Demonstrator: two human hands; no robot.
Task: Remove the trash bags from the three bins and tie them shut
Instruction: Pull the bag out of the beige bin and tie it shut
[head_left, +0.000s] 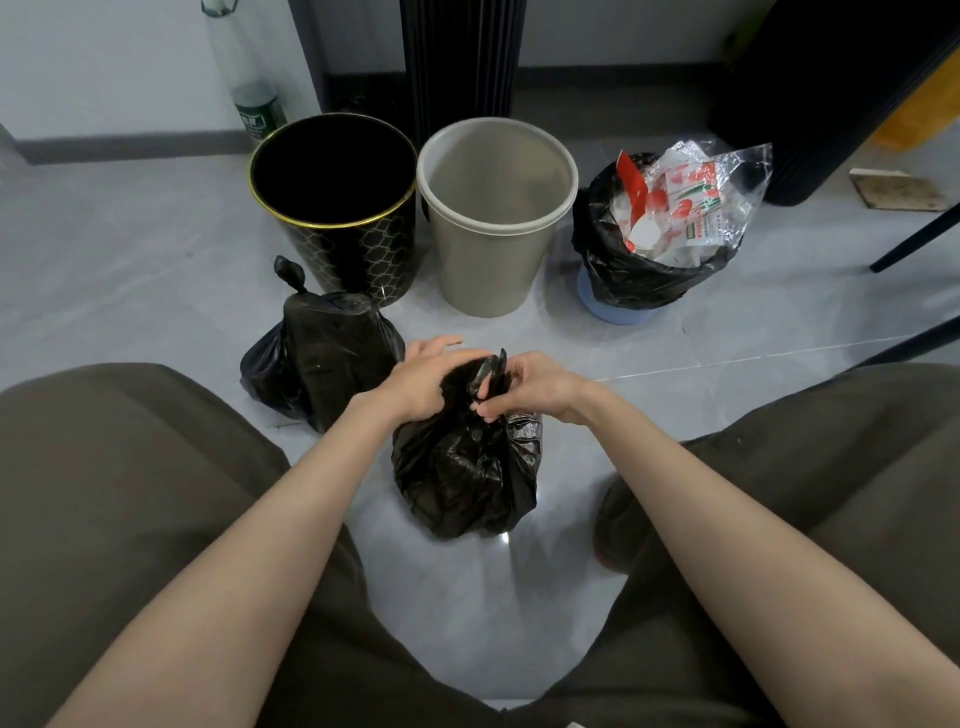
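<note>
Three bins stand in a row on the floor. The black bin with a gold rim (332, 208) on the left is empty, and so is the beige bin (496, 223) in the middle. The small blue bin (618, 309) on the right holds a black bag (623, 265) stuffed with clear plastic wrappers. A knotted black bag (322, 358) lies in front of the black bin. Between my knees sits a second black bag (467, 473). My left hand (421, 382) and my right hand (524, 387) both grip its gathered neck.
A clear plastic bottle (249, 88) leans on the wall behind the black bin. A dark ribbed column (457, 57) rises behind the bins. Black furniture legs (914, 239) cross at the right. My knees frame the bag on both sides.
</note>
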